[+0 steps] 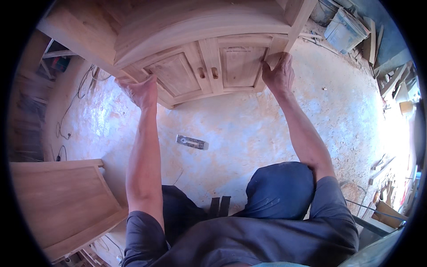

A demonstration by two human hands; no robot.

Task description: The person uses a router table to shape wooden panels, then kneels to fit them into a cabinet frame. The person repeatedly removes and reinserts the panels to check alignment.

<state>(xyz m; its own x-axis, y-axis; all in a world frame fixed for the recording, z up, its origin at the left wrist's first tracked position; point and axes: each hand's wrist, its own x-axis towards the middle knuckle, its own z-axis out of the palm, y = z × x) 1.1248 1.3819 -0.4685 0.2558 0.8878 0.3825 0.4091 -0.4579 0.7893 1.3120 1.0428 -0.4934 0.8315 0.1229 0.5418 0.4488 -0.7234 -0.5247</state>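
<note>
A pale unfinished wooden cabinet stands in front of me, with two panelled doors low on its front. Each door has an oval finger slot by the middle seam. At the cabinet's lower left edge, my left hand grips the wood, its thumb side against the front and its other fingers mostly hidden. On the right edge, my right hand is closed round the corner post, thumb on the front face and fingers behind the side. Both arms reach forward, and my knees are bent.
A flat grey metal-and-wood tool lies on the dusty floor. Another wooden panel piece stands at lower left. A cable runs along the left floor. A dusty bucket and wood offcuts line the right.
</note>
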